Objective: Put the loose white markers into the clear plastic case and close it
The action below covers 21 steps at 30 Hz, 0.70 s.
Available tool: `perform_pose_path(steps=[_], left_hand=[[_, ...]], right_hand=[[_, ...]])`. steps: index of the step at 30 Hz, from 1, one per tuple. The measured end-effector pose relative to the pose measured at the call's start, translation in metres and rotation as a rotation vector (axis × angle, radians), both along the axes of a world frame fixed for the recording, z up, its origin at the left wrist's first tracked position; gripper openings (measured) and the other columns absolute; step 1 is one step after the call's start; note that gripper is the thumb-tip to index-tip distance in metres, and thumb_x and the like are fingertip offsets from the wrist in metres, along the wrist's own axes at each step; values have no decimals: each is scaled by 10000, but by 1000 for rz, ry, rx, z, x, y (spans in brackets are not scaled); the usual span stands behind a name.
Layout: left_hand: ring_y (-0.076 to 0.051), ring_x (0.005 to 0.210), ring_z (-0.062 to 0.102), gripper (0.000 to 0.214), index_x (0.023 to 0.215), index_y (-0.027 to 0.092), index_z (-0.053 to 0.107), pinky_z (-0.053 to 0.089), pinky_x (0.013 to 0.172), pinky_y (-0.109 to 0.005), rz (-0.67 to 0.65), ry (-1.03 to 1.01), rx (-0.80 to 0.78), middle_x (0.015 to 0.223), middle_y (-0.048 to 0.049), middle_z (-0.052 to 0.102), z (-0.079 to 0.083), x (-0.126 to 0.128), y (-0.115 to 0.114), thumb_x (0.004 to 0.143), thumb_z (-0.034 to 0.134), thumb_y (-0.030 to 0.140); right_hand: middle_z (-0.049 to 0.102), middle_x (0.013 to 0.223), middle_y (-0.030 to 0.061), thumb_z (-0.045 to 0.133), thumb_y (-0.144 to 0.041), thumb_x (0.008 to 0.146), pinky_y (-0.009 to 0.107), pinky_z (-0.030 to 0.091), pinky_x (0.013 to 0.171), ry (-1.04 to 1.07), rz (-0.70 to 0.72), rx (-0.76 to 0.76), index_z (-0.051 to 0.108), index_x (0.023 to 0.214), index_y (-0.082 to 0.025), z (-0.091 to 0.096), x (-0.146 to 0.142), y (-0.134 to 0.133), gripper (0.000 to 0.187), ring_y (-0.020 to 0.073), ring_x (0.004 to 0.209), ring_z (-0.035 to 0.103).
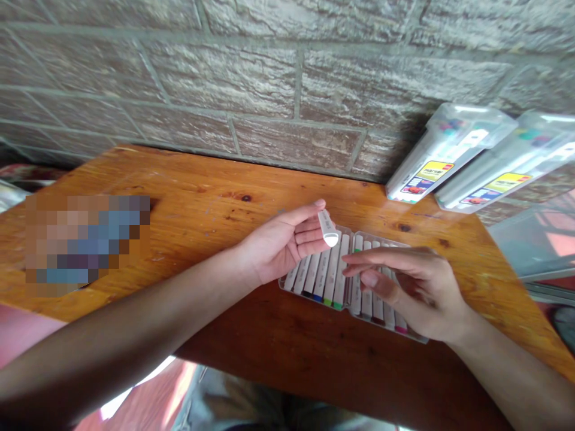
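Observation:
My left hand (281, 245) is palm up over the left end of a clear tray of markers (314, 281) and holds one white marker (327, 227) between thumb and fingers, its end pointing at me. My right hand (404, 287) hovers over the right half of the tray, fingers stretched out and apart, fingertips touching or just above the white marker barrels. The markers lie side by side with coloured ends: green, pink, blue.
The tray rests on a wooden table (202, 191) against a brick wall (269, 78). Two clear marker cases (444, 149) (507, 161) lean on the wall at the back right. A blurred patch (85, 245) lies on the table's left.

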<state>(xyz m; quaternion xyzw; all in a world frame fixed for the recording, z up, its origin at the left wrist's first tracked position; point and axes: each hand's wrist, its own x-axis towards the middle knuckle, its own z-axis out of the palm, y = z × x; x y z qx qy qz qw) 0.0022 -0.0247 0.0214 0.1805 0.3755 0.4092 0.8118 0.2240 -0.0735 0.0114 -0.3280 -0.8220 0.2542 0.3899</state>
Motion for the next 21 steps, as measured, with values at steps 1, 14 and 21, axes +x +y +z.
perform_pose_path(steps=[1,14,21], left_hand=[[-90,577,718,214,829,110,736,619,541,-161,6,-10,1,727,-31,750,-1,0,0,1015,669,191],[-131,604,764,252,881,119,774,652,596,-193,-235,-69,8,744,-64,793,-7,12,-28,1047,617,225],[-136,615,760,299,862,112,765,633,591,-180,-365,-14,155,750,-87,790,-13,12,-36,1003,702,368]], right_hand=[[848,865,45,720,-136,950,220,635,607,-2,-2,0,813,1084,-190,-1,0,0,172,163,690,804],[743,963,57,830,-144,874,340,604,659,6,-147,371,764,1261,-303,5,-12,-18,423,202,777,719],[762,952,45,774,-140,915,322,606,658,-50,-149,442,759,1286,-315,8,-9,-24,410,196,769,747]])
